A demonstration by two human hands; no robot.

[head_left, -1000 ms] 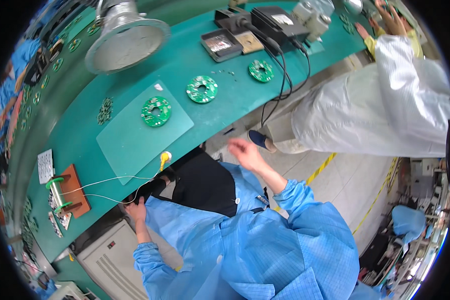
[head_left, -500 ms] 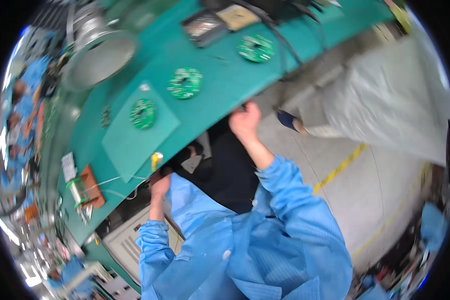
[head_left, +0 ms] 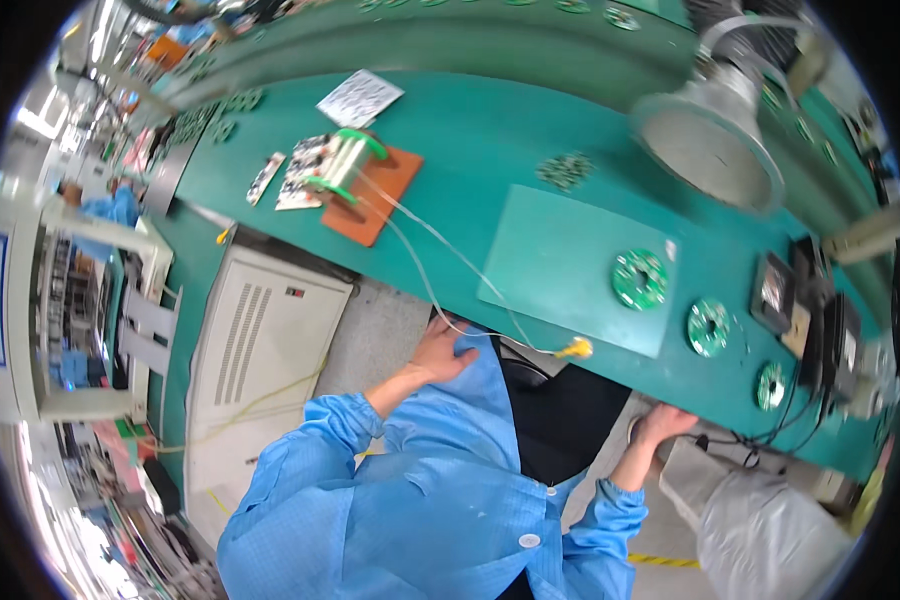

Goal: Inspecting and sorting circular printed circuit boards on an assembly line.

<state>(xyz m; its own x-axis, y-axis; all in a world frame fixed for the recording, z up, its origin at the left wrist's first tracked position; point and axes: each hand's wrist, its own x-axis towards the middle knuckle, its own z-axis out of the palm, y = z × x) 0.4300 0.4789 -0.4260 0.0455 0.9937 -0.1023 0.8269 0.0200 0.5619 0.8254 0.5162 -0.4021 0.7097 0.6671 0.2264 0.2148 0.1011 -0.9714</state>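
My left hand (head_left: 445, 350) lies open over my blue coat at the table's front edge, thumb apart, holding nothing. To the right, my right hand (head_left: 663, 424) holds the table edge, its fingers partly hidden. Between them, a yellow clip-like piece (head_left: 576, 348) with a white cord sits at the edge of the green table (head_left: 450, 130). Beyond it a translucent green mat (head_left: 560, 265) carries a round green circuit board (head_left: 639, 279). Two more ring-shaped boards (head_left: 708, 327) lie to its right.
A solder wire spool (head_left: 348, 162) stands on a brown base (head_left: 390, 195) at left, near white component strips (head_left: 303, 172). A metal lamp shade (head_left: 710, 150) hangs at back right. A beige cabinet (head_left: 260, 350) stands below left; a plastic-covered bin (head_left: 760, 530) stands lower right.
My view has swung left, bringing the spool and cabinet nearer the middle. My left hand now lies flat on my coat; my right hand remains at the table edge.
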